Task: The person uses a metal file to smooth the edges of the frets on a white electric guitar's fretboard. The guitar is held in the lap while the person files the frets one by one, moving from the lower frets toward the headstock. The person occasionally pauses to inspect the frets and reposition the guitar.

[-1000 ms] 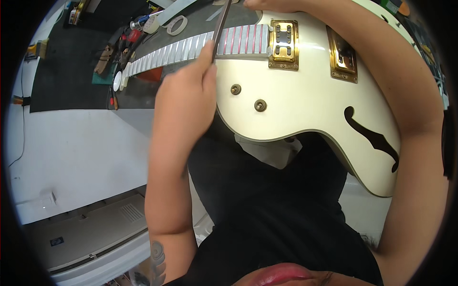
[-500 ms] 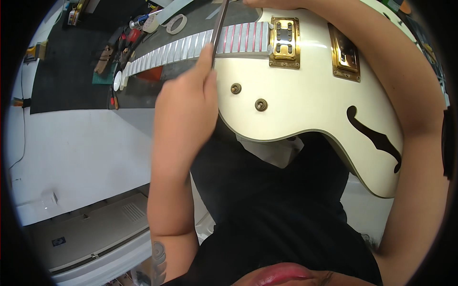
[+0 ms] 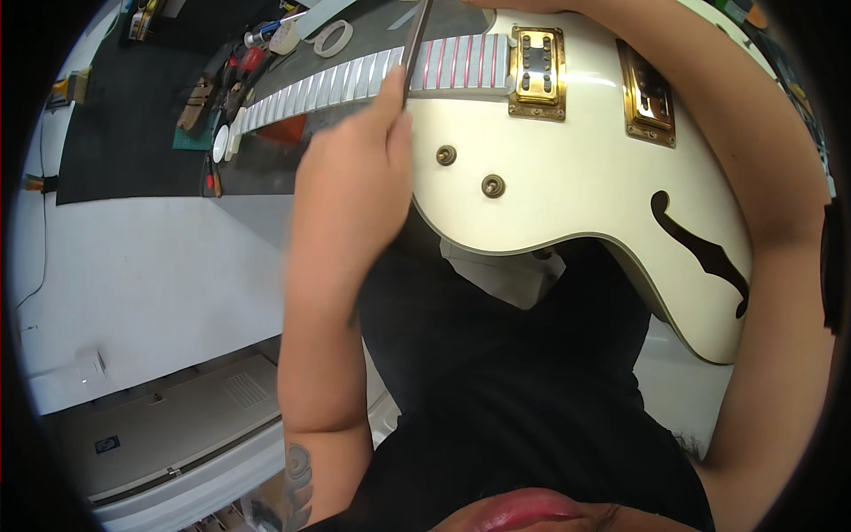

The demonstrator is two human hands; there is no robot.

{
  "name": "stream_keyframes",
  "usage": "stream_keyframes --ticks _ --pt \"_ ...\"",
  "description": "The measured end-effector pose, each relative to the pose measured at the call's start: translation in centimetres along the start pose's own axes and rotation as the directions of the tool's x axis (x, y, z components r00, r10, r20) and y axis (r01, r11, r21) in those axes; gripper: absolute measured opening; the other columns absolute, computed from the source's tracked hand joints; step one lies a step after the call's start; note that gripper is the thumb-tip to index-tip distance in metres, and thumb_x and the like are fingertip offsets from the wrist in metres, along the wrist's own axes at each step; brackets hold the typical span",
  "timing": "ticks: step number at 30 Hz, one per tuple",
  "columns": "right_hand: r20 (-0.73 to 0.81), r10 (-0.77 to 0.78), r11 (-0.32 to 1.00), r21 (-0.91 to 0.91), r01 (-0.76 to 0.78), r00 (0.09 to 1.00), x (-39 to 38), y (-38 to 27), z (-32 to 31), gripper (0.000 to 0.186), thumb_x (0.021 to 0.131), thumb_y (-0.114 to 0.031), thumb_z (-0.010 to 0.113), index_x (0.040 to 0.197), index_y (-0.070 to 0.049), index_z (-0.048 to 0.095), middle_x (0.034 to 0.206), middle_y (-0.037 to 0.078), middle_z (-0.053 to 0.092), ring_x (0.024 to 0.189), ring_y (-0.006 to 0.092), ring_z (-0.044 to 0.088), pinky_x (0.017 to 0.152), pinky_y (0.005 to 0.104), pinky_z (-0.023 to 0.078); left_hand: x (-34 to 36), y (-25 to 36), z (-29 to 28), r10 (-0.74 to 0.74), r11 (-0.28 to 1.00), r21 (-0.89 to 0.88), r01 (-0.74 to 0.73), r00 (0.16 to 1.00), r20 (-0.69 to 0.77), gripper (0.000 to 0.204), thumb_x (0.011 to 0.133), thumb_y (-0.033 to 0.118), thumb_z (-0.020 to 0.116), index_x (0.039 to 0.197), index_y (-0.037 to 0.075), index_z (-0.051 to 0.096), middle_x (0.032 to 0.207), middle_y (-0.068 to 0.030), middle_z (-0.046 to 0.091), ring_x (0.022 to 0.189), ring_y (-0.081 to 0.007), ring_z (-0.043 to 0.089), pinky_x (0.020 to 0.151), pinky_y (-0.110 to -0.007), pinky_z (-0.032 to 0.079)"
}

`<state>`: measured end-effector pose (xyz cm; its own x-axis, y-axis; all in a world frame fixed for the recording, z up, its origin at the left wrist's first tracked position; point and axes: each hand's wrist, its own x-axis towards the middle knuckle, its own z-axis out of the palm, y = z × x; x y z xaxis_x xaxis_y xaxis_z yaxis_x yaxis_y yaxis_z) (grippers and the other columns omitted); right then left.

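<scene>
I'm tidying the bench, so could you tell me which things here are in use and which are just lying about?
In use: guitar; thin tool in the left hand, across the fretboard; right hand at the guitar's far edge.

Lying about: tape ring; small tools on the black mat.

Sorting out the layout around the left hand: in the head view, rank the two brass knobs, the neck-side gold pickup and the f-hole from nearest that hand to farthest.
1. Two brass knobs, just right of the left hand.
2. Neck-side gold pickup, up and right, at the fretboard's end.
3. F-hole, far right on the cream guitar body.
</scene>
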<state>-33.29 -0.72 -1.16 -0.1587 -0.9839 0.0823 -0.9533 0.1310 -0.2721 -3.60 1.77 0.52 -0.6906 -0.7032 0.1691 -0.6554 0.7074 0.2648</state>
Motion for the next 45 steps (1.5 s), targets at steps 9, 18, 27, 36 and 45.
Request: stream_keyframes --ticks 9,18,27,36,45 --pt "-0.017 0.044 0.997 -0.061 -0.044 0.999 0.7 1.7 1.5 0.064 0.096 -0.051 0.064 0.104 0.011 0.080 0.108 0.037 0.075 0.104 0.0497 0.074 0.095 0.0521 0.059 -7.0 1.2 -1.4 -0.046 0.999 0.020 0.044 0.995 0.091 0.054 0.104 0.004 0.065 0.157 0.005 0.059 0.083 -0.0274 0.069 0.076 -0.0483 0.069 0.071 -0.051 0.054" --pt "-0.010 0.042 0.996 -0.077 -0.043 0.999 1.1 2.1 1.3 0.063 0.096 -0.049 0.065 0.102 0.012 0.079 0.106 0.037 0.076 0.101 0.0505 0.074 0.094 0.0520 0.059 -11.6 0.3 -0.4 -0.039 0.999 0.024 0.038 0.997 0.067 0.053 0.104 0.003 0.065 0.157 0.004 0.060 0.076 -0.0254 0.065 0.069 -0.0454 0.066 0.065 -0.050 0.051" --pt "0.018 0.032 0.997 -0.065 -0.031 0.999 0.7 1.4 0.7 0.065 0.097 -0.051 0.066 0.106 0.012 0.079 0.111 0.037 0.076 0.106 0.0502 0.074 0.096 0.0521 0.059 -8.3 1.6 -1.3 -0.066 0.996 0.060 0.061 0.993 0.100 0.054 0.104 0.002 0.065 0.157 0.001 0.058 0.078 -0.0257 0.064 0.065 -0.0446 0.063 0.065 -0.047 0.052" --pt "-0.021 0.025 0.999 -0.035 -0.026 0.999 1.2 0.9 0.8 0.065 0.095 -0.051 0.067 0.106 0.011 0.079 0.110 0.037 0.075 0.105 0.0491 0.074 0.095 0.0511 0.059 -3.5 0.1 -0.6 -0.043 0.973 -0.224 0.051 0.998 0.040 0.054 0.105 0.003 0.062 0.159 0.001 0.056 0.084 -0.0298 0.065 0.072 -0.0449 0.068 0.070 -0.044 0.054" --pt "0.008 0.109 0.992 -0.065 -0.108 0.994 0.2 1.8 0.1 0.064 0.096 -0.051 0.066 0.104 0.011 0.080 0.107 0.037 0.075 0.102 0.0510 0.074 0.093 0.0528 0.059 -6.7 0.2 -0.4 -0.048 0.961 -0.270 0.064 0.997 0.064 0.047 0.108 0.008 0.061 0.154 -0.002 0.059 0.091 -0.0320 0.067 0.072 -0.0446 0.066 0.074 -0.042 0.055"
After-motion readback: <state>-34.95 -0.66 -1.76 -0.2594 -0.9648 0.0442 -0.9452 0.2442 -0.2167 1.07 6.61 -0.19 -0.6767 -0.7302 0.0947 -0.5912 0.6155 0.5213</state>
